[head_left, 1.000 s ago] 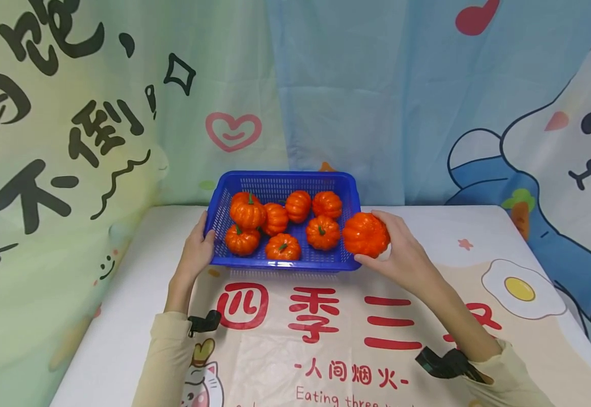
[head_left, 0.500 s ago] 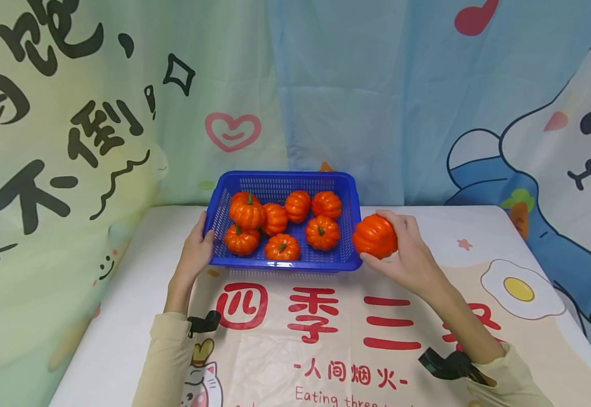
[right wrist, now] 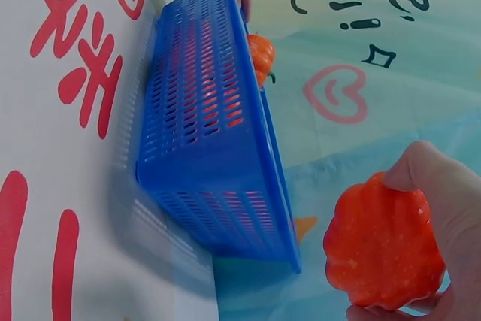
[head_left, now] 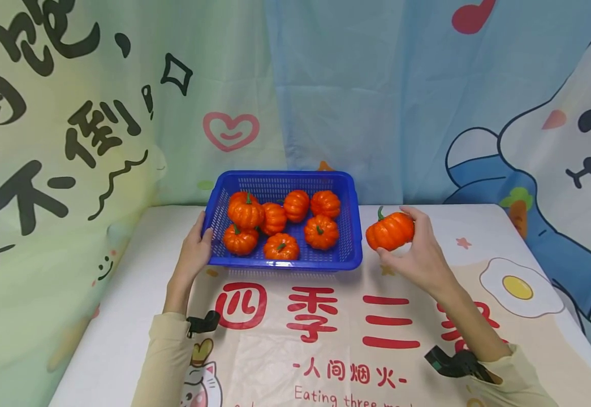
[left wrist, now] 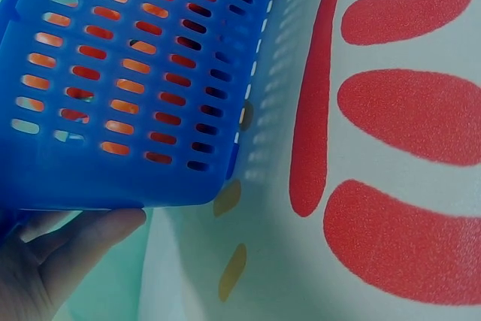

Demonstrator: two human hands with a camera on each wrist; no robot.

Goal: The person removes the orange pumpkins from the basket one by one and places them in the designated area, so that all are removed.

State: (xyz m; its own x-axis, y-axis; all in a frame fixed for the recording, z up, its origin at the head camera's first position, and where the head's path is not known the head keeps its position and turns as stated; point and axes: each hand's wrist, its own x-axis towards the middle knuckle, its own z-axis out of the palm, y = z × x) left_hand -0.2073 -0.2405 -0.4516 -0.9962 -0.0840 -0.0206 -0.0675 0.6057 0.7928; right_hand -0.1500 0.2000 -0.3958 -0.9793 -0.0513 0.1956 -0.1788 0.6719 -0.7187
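Observation:
A blue plastic basket (head_left: 282,264) stands at the back of the table with several small orange pumpkins in it, among them one pumpkin (head_left: 322,232) at its right and another (head_left: 281,247) at its front. My left hand (head_left: 195,249) grips the basket's left end; in the left wrist view its thumb (left wrist: 94,242) lies along the lower corner. Just right of the basket, my right hand (head_left: 422,254) holds an orange pumpkin (head_left: 390,230) between thumb and fingers, its green stem pointing up. The right wrist view shows this pumpkin's ribbed underside.
A printed tablecloth (head_left: 326,316) with red characters covers the table. Behind the basket hangs a cartoon curtain (head_left: 341,113). Each wrist carries a black camera mount, the left mount (head_left: 203,323) and the right mount (head_left: 455,364).
My right hand has moved right, away from the basket's right rim, with the pumpkin. The pumpkin has turned so that its green stem shows. My left hand and the basket stay put.

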